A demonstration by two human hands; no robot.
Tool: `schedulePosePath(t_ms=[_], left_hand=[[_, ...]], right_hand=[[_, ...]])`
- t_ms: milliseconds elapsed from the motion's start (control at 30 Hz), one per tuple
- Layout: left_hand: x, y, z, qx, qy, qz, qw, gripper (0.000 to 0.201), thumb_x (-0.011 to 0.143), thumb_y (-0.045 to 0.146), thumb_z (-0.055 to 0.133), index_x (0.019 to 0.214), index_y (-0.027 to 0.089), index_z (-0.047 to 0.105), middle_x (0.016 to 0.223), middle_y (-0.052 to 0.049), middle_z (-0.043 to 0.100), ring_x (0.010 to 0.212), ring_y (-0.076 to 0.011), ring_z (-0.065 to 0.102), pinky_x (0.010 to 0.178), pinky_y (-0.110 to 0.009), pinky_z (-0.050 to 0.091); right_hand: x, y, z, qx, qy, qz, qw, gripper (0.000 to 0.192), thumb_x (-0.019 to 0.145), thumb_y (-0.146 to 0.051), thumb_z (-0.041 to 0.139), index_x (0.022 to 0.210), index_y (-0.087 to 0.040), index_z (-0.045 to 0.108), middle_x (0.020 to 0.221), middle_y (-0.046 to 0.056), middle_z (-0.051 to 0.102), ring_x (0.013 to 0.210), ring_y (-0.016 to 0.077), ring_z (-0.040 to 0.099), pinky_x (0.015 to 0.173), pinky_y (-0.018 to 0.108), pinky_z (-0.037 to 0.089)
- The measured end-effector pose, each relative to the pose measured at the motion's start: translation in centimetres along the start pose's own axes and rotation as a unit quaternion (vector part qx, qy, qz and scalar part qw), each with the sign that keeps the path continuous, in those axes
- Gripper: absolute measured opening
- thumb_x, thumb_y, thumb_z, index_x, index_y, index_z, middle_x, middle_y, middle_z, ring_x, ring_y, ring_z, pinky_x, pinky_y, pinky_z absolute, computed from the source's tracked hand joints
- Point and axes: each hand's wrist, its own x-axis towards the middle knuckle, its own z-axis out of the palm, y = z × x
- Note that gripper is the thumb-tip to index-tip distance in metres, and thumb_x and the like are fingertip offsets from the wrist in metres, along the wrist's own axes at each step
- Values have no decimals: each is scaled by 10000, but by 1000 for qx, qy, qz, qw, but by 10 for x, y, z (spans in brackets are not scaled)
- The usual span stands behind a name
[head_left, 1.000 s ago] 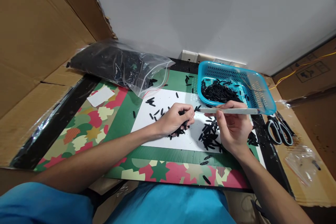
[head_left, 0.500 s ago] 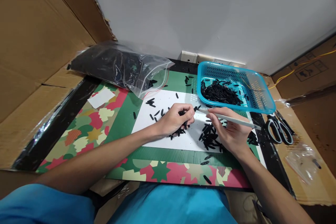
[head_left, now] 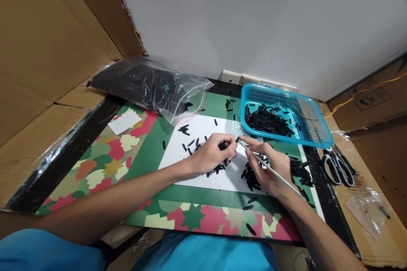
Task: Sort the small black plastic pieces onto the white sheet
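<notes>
My left hand point(head_left: 219, 152) is closed over the white sheet, around several small black elongated pieces. One black piece point(head_left: 237, 139) sticks out from its thumb and index fingertips. My right hand point(head_left: 270, 163) grips a slim, pale, stick-like tool point(head_left: 280, 176), whose narrow tip meets the piece at my left fingertips. The right index finger is stretched out toward that same piece. Whether the tool is a blade or tweezers I cannot make out. Loose black pieces point(head_left: 250, 178) lie in a heap under my right hand, and others are scattered on the white sheet point(head_left: 190, 180).
Behind my right hand stands a blue plastic basket point(head_left: 286, 137) with many black pieces inside. A clear zip bag point(head_left: 140, 84) full of dark material lies at the back left. Scissors point(head_left: 337, 167) and a small plastic bag point(head_left: 365, 211) are on the right. Cardboard point(head_left: 47, 51) walls the left.
My right hand has turned, so the tool now slants down toward my body, and its index finger has extended to the piece. My left hand stays closed; the whole view has shifted slightly.
</notes>
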Motion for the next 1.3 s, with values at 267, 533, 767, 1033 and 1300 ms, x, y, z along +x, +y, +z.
schedulePosePath(t_ms=[267, 533, 767, 1033, 1300], left_hand=[[1, 2, 1, 11, 15, -7, 1000, 437, 966, 498, 615, 690, 171, 523, 643, 28, 548, 529, -76, 478, 504, -192, 399], [5, 2, 2, -21, 19, -22, 999, 491, 941, 577, 623, 689, 165, 534, 651, 24, 538, 534, -72, 477, 466, -173, 383], [6, 0, 1, -56, 2, -22, 998, 493, 953, 578, 611, 697, 174, 493, 640, 28, 527, 506, -67, 462, 470, -185, 363], [4, 2, 0, -70, 13, -48, 996, 481, 930, 601, 630, 738, 181, 495, 646, 30, 551, 491, -69, 475, 441, -174, 340], [3, 2, -1, -61, 4, -42, 997, 453, 976, 560, 585, 753, 171, 518, 658, 29, 554, 514, -68, 494, 470, -173, 363]], right_hand=[[-5, 3, 8, -46, -31, -46, 997, 163, 996, -84, 551, 965, -244, 562, 1372, 136, 700, 1121, 237, 765, 767, 297, 659], [-8, 8, 15, -184, -54, -112, 975, 171, 991, -65, 516, 918, -217, 540, 1375, 209, 682, 1115, 282, 762, 762, 346, 659], [-4, 8, 9, -100, 16, 1, 995, 126, 1016, -132, 528, 957, -243, 540, 1324, 141, 729, 1050, 231, 787, 799, 322, 667], [2, -4, 1, 110, 47, 116, 986, 149, 1007, -201, 616, 895, -254, 534, 982, 73, 822, 1143, 275, 756, 756, 330, 658], [0, 2, 0, 119, 2, 102, 988, 91, 1008, -223, 615, 928, -246, 579, 1126, 94, 807, 1135, 269, 758, 791, 343, 639]])
